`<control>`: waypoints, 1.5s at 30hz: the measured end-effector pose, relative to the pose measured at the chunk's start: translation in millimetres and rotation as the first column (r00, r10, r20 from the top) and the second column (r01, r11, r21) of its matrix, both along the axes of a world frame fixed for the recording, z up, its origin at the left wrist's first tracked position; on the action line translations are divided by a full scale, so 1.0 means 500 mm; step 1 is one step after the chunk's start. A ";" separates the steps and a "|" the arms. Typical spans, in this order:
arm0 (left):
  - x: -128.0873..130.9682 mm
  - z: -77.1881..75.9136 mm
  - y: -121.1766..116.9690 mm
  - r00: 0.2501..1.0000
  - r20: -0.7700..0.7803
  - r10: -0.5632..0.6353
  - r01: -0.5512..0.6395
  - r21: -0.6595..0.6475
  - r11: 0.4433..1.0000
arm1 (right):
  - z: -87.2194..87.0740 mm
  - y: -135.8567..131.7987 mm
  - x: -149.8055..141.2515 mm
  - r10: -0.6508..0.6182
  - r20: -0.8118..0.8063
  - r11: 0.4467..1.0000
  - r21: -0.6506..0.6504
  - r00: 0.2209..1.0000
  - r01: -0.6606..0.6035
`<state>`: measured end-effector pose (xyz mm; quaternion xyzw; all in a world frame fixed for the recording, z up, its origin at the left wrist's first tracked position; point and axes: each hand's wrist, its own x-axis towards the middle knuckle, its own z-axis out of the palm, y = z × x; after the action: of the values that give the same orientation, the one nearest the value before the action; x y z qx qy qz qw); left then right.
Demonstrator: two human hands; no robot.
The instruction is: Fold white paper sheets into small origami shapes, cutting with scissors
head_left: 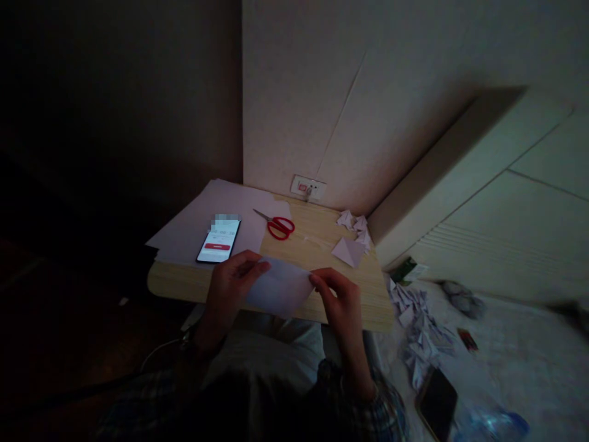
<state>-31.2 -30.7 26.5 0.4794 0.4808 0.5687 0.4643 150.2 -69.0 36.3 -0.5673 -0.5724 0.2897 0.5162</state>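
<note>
A sheet of white paper (280,287) is stretched between my two hands over the front edge of a small wooden table (313,224). My left hand (234,279) pinches its upper left part between thumb and fingers. At the upper right corner, my right hand (338,293) grips the sheet between thumb and fingertips. Just beyond my left hand lies a lit phone (219,240) on a stack of white paper (243,202). Red-handled scissors (278,226) rest behind the held sheet. A folded paper square (348,252) lies on the table beyond my right hand.
Several small folded paper pieces (353,222) sit at the table's back right corner. A wall socket (308,187) is behind the table. On the bed (515,350) at right are more folded papers (416,322), a dark phone (437,402) and a blue plastic item (497,423).
</note>
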 end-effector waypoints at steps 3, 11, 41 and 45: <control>-0.003 0.006 -0.004 0.997 -0.076 -0.014 0.016 0.027 1.000 | 0.007 -0.002 -0.003 0.066 0.021 0.998 0.011 0.998 -0.066; 0.022 0.009 -0.029 0.961 -0.231 -0.151 0.182 0.116 0.976 | 0.038 0.004 -0.051 0.123 0.221 0.964 0.204 0.968 -0.169; 0.026 0.007 -0.038 0.914 -0.405 0.007 0.163 0.384 0.909 | 0.038 -0.005 -0.025 -0.081 0.221 0.962 0.273 0.972 0.018; 0.026 0.001 -0.035 0.912 -0.410 -0.009 0.169 0.356 0.919 | 0.043 -0.003 -0.007 -0.144 0.186 0.961 0.260 0.972 0.092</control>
<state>-18.3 -48.0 27.1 0.6886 0.4220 0.5195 0.2789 146.7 -70.7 57.9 -0.5577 -0.6191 0.1243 0.5387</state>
